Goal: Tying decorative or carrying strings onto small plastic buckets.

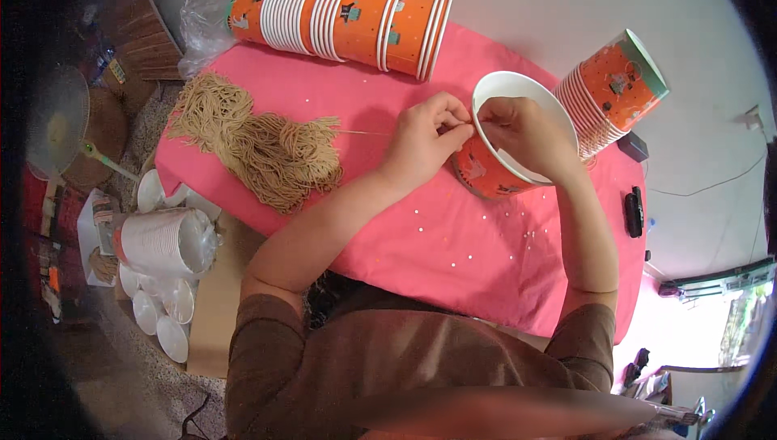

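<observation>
An orange paper bucket point(495, 174) with a white rim and dark printed figures stands on the pink-covered table in front of me, slightly tilted. At its left rim my left hand point(429, 136) pinches a thin beige cord point(363, 132) that runs back to a hank of beige cords point(283, 157). My right hand point(530, 139) reaches over the opening, its fingers curled inside against the left wall. What those fingertips hold is hidden by the hand. The two hands meet on either side of the bucket's wall.
Nested orange buckets point(356, 19) lie across the table's back. Another tilted bucket stack point(607, 92) stands at the right, near a small black box point(633, 147) and a black object point(634, 212). White dots speckle the pink cloth point(405, 254). White cups point(158, 246) sit lower left.
</observation>
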`<state>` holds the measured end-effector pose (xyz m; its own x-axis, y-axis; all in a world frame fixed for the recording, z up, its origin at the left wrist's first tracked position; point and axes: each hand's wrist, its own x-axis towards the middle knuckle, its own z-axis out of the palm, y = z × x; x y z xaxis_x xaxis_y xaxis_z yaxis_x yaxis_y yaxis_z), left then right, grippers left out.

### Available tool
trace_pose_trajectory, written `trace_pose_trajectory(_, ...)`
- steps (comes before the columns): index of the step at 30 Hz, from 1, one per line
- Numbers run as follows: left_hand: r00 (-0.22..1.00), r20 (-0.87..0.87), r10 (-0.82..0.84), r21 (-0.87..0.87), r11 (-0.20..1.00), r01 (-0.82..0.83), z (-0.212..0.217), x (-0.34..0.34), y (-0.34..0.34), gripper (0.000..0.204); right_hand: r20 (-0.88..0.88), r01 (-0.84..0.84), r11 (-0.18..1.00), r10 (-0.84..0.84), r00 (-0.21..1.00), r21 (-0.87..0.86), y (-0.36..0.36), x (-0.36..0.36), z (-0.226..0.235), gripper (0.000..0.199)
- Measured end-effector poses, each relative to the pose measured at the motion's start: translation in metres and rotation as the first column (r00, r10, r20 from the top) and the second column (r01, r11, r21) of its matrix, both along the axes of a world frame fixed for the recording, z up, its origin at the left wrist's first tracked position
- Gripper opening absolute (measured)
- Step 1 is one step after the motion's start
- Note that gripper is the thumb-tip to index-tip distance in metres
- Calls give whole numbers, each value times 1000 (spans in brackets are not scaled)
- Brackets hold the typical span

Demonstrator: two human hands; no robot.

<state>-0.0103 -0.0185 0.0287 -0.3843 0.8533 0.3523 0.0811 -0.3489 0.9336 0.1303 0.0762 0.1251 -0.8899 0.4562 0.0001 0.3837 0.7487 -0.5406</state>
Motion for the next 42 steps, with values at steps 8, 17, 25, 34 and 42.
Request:
trace_pose_trajectory(8,966,-242,-92,-60,995,80,5,-17,-24,19,-174,271,830,-211,962,487,3,35,10,11)
trace_pose_trajectory(17,922,58,-383,-269,883,384,20,-55,-77,15,-364,625,238,-639,677,744,51,174,47,14)
trace_pose_trajectory(25,751,339,-566,-90,775,625,24,-46,-78,22,-299,536,575,-459,836,618,33,128,22,19)
trace_pose_trajectory(34,984,52,-169,-157,972,176,35,-26,-55,15,0,23,990,-23,1000,141,8,58,0,17)
trace_pose_trajectory(42,988,-29,-149,-138,980,144,47,-4,-28,16,-232,2,986,37,972,166,-12,48,19,8)
